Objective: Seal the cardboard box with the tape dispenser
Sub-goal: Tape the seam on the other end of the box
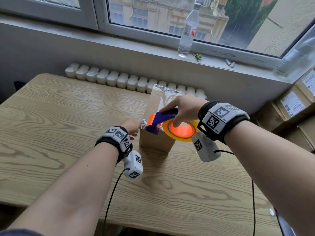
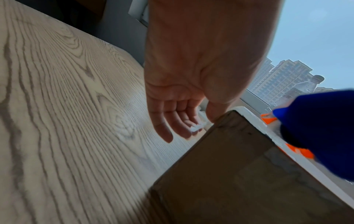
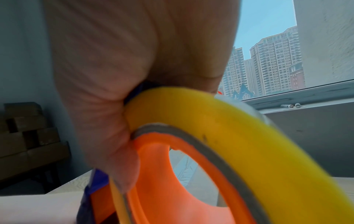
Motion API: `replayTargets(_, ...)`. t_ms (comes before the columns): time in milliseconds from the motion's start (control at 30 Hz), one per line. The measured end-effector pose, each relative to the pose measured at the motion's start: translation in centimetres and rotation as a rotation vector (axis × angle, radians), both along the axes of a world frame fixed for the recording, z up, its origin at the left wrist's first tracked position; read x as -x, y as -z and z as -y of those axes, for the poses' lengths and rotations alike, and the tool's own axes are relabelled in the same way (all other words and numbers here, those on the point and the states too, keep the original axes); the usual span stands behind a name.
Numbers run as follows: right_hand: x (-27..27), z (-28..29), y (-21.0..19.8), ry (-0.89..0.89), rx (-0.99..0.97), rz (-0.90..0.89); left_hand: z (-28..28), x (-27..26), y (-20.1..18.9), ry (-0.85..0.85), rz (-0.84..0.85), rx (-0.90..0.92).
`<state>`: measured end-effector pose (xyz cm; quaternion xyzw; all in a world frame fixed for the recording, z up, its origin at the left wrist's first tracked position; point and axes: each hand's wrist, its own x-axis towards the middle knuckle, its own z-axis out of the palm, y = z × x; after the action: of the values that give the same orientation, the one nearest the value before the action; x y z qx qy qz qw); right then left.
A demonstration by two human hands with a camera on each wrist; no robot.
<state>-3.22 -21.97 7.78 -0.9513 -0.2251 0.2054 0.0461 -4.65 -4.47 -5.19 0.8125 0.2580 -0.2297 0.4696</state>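
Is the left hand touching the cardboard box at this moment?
Touching. In the left wrist view, the thumb of the left hand rests on the upper corner of the cardboard box; the other fingers hang relaxed beside it.

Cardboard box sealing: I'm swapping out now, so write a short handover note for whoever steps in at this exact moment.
Right hand: grips the tape dispenser, thumb in the orange hub of the yellow tape roll, forefinger along the blue frame.
Left hand: fingers relaxed and open beside the cardboard box; thumb at its near left top corner, contact unclear.
Position: the box stands on the wooden table; the dispenser's head sits at the near top edge.
Done: clear tape lies along the box top.
Left: bring the tape down over the near edge, cut it and press it flat.
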Motion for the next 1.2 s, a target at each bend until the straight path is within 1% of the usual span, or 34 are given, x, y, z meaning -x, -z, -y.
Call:
replayTargets(100,-0.1,-0.2,0.2,-0.017,0.013,0.006,-0.2,0.2,-0.1,0.093,-0.046,-0.063)
replayTargets(133,-0.1,-0.3,0.3,-0.018,0.012,0.005,-0.5,0.3,0.1,0.110,-0.034,-0.096)
replayTargets(167,-0.2,-0.3,0.3,-0.018,0.010,0.005,-0.6,0.4,0.2,0.096,0.008,-0.125)
replayTargets(200,-0.2,-0.2,0.3,-0.016,0.006,0.006,-0.8,0.4,0.3,0.055,0.087,-0.148)
replayTargets(267,-0.2,-0.2,0.3,-0.018,0.005,0.010,-0.7,0.2,0.0,-0.053,0.234,-0.128)
replayTargets(300,-0.3,-0.2,0.3,-0.022,0.005,0.014,-0.5,-0.1,-0.4,-0.081,0.259,-0.103)
replayTargets(333,-0.3,-0.2,0.3,-0.026,0.003,0.017,-0.3,-0.4,-1.0,-0.067,0.260,-0.088)
replayTargets(433,-0.4,-0.2,0.4,-0.030,-0.007,0.022,0.0,-1.0,-2.2,0.060,0.198,-0.035)
replayTargets(533,-0.6,0.1,0.5,-0.034,-0.026,0.023,-0.2,-1.2,-1.9,0.134,0.150,-0.088)
replayTargets(633,-0.8,0.8,0.4,-0.033,-0.043,0.018,-0.1,-1.2,-1.6,0.128,0.127,-0.073)
replayTargets(800,-0.5,2.2,0.1,-0.049,-0.081,-0.005,-0.1,-1.5,-1.5,0.068,0.079,-0.061)
replayTargets(933,-0.4,2.2,0.1,-0.099,-0.067,-0.018,0.4,-1.4,-1.8,0.066,0.089,-0.071)
replayTargets(1200,-0.8,2.6,-0.2,-0.109,-0.066,-0.031,0.5,-1.2,-1.1,0.042,0.122,-0.096)
